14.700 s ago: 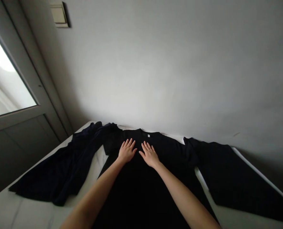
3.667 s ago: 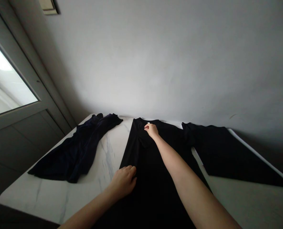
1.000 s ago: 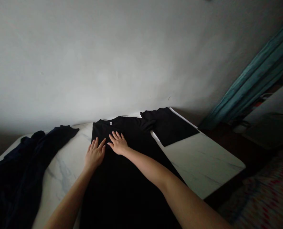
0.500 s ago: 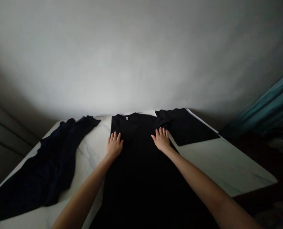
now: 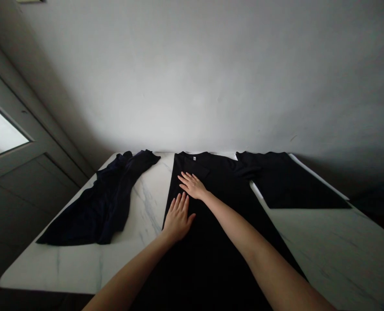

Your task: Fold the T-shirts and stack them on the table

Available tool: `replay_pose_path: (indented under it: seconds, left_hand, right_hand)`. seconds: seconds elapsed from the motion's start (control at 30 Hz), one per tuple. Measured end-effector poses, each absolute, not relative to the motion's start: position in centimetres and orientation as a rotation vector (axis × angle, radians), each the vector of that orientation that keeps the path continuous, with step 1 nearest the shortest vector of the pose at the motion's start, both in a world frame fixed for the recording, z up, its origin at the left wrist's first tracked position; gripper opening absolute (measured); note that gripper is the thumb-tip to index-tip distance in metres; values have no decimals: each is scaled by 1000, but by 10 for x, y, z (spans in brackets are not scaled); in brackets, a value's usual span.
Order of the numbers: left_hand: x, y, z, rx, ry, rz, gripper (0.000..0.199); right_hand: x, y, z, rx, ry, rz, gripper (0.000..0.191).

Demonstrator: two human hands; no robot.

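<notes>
Black T-shirt (image 5: 211,255) flat on white marble table (image 5: 58,270), left hand (image 5: 178,219) and right hand (image 5: 192,185) lying open on it, fingers spread, nothing gripped; navy garment (image 5: 97,207) left of shirt, black garment (image 5: 292,185) right of shirt.

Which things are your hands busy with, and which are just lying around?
Busy with:
- long black T-shirt, under the flat left hand and flat right hand

Just lying around:
- crumpled navy cloth garment
- flat black cloth piece, perhaps the shirt's sleeve; I can't tell
- white marble table
</notes>
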State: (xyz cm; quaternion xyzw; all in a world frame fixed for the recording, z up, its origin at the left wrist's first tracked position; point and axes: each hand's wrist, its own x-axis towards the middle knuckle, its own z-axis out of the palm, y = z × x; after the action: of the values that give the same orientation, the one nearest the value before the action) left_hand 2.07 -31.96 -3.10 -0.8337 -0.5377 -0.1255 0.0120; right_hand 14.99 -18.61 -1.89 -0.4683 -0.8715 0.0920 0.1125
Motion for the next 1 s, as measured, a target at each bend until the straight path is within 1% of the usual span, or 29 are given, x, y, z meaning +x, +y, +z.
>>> replay_pose_path:
  seconds: [0.07, 0.13, 0.27, 0.37, 0.47, 0.57, 0.63, 0.7, 0.77, 0.8, 0.93, 1.0]
  left_hand:
    - [20, -327, -22, -2607, -1696, -380, 62]
    - [17, -345, -9, -2613, -1712, -356, 57]
    - [3, -402, 16, -2579, -1881, -250, 36]
    - [-7, -440, 24, -2498, -2080, -168, 22]
    - [-13, -462, 24, -2436, -2213, -144, 17]
    - [-15, -470, 22, -2375, -2294, -118, 13]
    - [-15, -473, 22, -2338, -2308, -96, 10]
    - [-13, -472, 23, -2326, -2290, -79, 8]
    - [-10, -471, 23, -2339, -2265, -51, 12]
    - [-8, -470, 24, -2353, -2256, -36, 15]
    - [-1, -471, 29, -2404, -2273, 17, 24]
    - [-1, -479, 33, -2386, -2313, 32, 25]
  right_hand:
    - [157, -183, -17, -1414, -2504, 306, 54]
    - [168, -178, -11, -1558, -2338, 309, 52]
    - [195, -164, 3, -1922, -1928, 215, 41]
    - [206, -161, 7, -1961, -1852, 142, 37]
    - [200, -177, 8, -1699, -1994, 120, 32]
    - [183, -219, 10, -1110, -2374, 338, 27]
    - [172, -257, 11, -715, -2569, 481, 29]
    - [164, -294, 11, -474, -2663, 522, 36]
    - [157, -327, 10, -361, -2716, 503, 41]
    - [154, -339, 9, -343, -2743, 474, 40]
    - [145, -370, 5, -452, -2833, 268, 19]
    - [144, -377, 4, -501, -2839, 177, 16]
